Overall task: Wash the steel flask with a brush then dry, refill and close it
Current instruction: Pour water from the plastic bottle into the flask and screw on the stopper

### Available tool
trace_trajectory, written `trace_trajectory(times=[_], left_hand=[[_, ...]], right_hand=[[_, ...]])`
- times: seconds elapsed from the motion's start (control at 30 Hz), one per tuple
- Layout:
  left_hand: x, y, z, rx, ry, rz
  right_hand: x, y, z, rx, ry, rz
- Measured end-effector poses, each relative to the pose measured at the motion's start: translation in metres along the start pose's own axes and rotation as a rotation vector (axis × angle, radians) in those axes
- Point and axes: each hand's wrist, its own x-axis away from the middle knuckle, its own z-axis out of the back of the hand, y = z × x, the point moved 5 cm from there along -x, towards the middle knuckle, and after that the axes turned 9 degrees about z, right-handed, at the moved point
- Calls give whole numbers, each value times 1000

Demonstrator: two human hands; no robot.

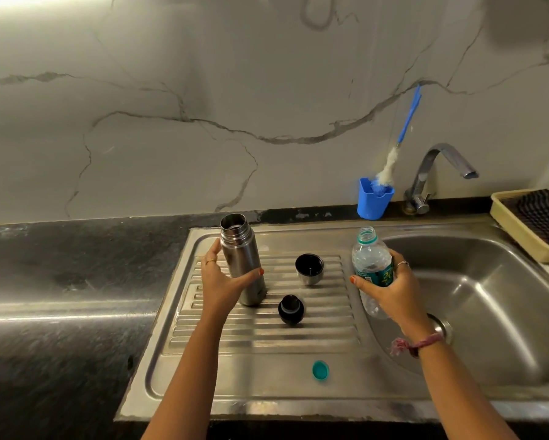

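Note:
The steel flask (239, 249) stands upright and uncapped on the ribbed drainboard (324, 331). My left hand (222, 281) grips its lower body. My right hand (390, 287) holds an uncapped clear plastic water bottle (370, 258) upright at the sink's left edge. The flask's steel cup lid (309, 268) sits mouth up between the two hands. Its black inner stopper (291, 309) lies just below that. The bottle's teal cap (320, 370) lies near the drainboard's front. A blue-handled bottle brush (393, 157) leans against the wall in a blue holder (374, 201).
The sink basin (495, 300) lies to the right, with a steel tap (438, 173) behind it. A cream tray with a dark mat (536, 220) rests at the far right. Dark stone counter (60, 296) stretches to the left.

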Motion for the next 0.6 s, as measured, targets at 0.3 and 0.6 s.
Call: trace_trajectory(times=[0.3,0.6], left_hand=[[91,-37,-27,-25,-13,-155],[135,-75,-89,-470,-440,-276]], right_hand=[[21,-3,10,-42,38,-65],[39,4,10,-79,17,-128]])
